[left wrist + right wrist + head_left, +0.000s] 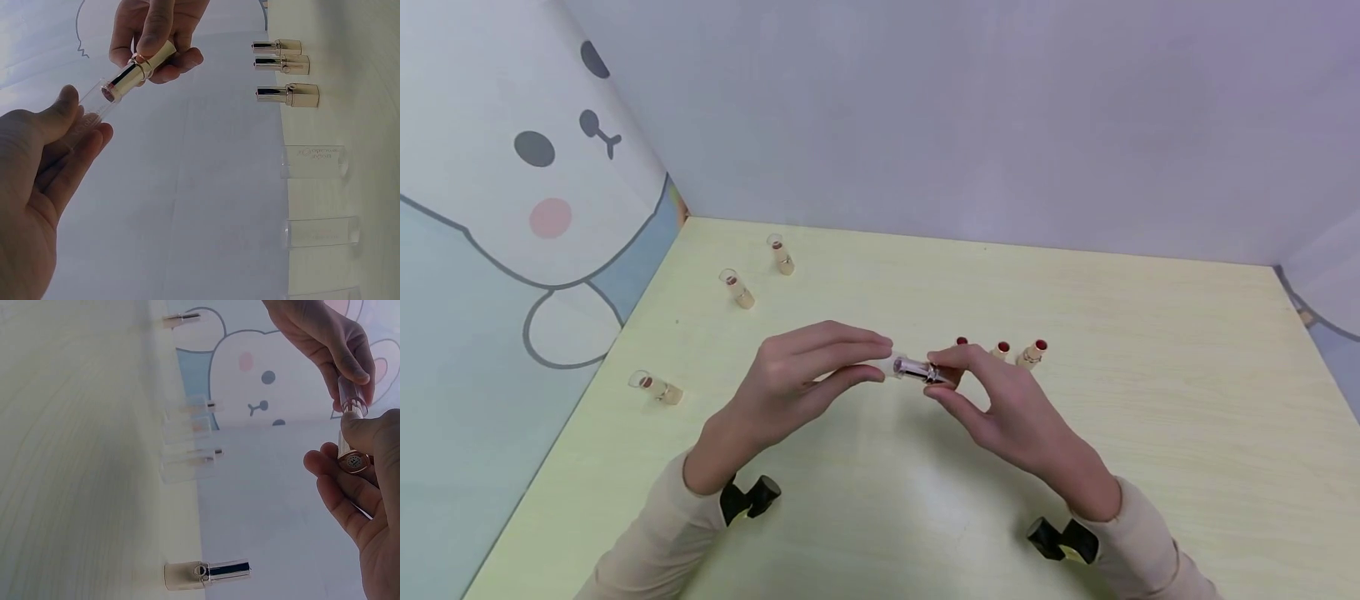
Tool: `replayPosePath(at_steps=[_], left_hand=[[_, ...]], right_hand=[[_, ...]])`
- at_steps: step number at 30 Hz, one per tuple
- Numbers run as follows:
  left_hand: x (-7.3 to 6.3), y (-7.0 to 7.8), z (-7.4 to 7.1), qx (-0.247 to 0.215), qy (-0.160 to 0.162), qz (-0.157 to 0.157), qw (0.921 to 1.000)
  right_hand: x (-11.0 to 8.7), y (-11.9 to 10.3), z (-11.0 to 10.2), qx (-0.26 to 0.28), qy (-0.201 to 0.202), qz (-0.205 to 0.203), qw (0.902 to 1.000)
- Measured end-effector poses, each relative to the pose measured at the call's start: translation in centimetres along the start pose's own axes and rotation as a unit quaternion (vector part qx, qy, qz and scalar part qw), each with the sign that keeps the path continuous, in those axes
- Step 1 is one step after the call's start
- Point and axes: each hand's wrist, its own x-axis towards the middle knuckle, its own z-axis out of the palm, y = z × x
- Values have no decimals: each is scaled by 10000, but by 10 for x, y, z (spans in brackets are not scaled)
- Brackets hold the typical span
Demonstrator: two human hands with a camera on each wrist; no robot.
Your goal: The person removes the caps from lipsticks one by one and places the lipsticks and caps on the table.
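Between both hands, in front of me, are a gold lipstick tube and a clear cap. My left hand pinches the cap between thumb and fingers. The tube is pinched by my right hand at its gold base, which shows a round end in the right wrist view. In the left wrist view the tube's tip end meets the cap's mouth, in line with it; how deep it sits I cannot tell. Three uncapped lipsticks stand behind my right hand, one with a dark red tip.
Three lipsticks with clear covers stand on the left of the table, one at the near left, one farther back and one at the rear. Clear caps stand on the table in the left wrist view. A pale wall rises behind the table.
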Motion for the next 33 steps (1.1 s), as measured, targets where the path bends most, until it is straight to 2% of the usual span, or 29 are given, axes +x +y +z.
replayPosePath(at_steps=[11, 22, 27, 33], left_hand=[[0, 3, -5, 167, -124, -196, 9996], [5, 2, -18, 400, 122, -230, 9989], [7, 2, -27, 698, 123, -147, 9974], [4, 0, -37, 1091, -97, -557, 9924]], right_hand=[[0, 0, 0, -15, 8, 50, 10000], [-1, 1, -1, -93, 26, 152, 9998], [-1, 3, -1, -97, 25, 106, 9999], [-2, 4, 0, -39, 23, 123, 9999]])
